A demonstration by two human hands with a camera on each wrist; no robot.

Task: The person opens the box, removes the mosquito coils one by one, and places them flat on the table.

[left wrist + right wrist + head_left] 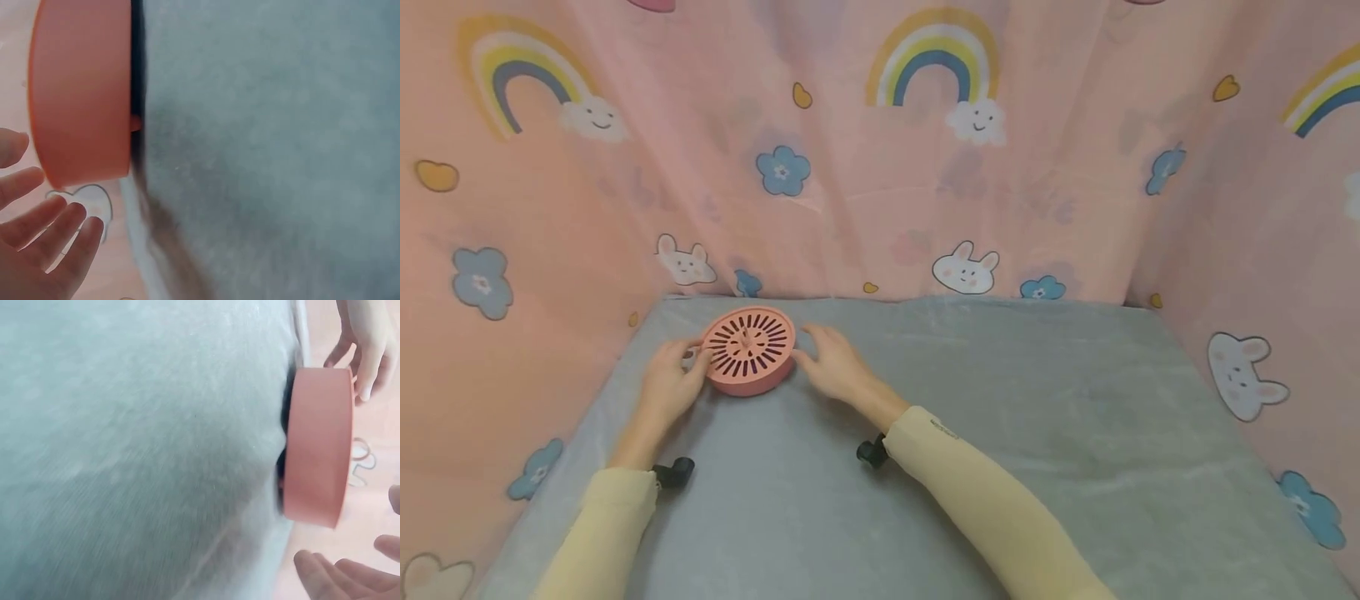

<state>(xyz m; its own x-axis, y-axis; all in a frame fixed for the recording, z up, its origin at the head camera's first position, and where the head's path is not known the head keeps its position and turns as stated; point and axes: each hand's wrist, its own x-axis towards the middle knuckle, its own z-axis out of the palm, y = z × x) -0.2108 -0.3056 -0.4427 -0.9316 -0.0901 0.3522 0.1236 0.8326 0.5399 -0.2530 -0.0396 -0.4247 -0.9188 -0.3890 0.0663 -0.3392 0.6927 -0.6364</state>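
A round coral-pink mosquito coil holder point(752, 387) stands on the grey cloth at the back left in the head view. Its lid point(722, 342) has radiating slots and a small upright ring in the middle. At its left edge is my left hand point(672, 375), thumb and fingers loosely bent at the rim; in the left wrist view those fingers point(72, 250) are spread and not wrapped round it. On the opposite side, my right hand point(837, 365) is beside the wall. The right wrist view shows its fingers point(315, 572) apart from the holder.
Grey cloth point(1000, 433) covers the table. Pink curtains point(865, 208) printed with rainbows, rabbits and flowers enclose the back and both sides. The holder is close to the back left corner. A black wrist camera point(675, 472) sits on the left wrist, another point(872, 452) on the right.
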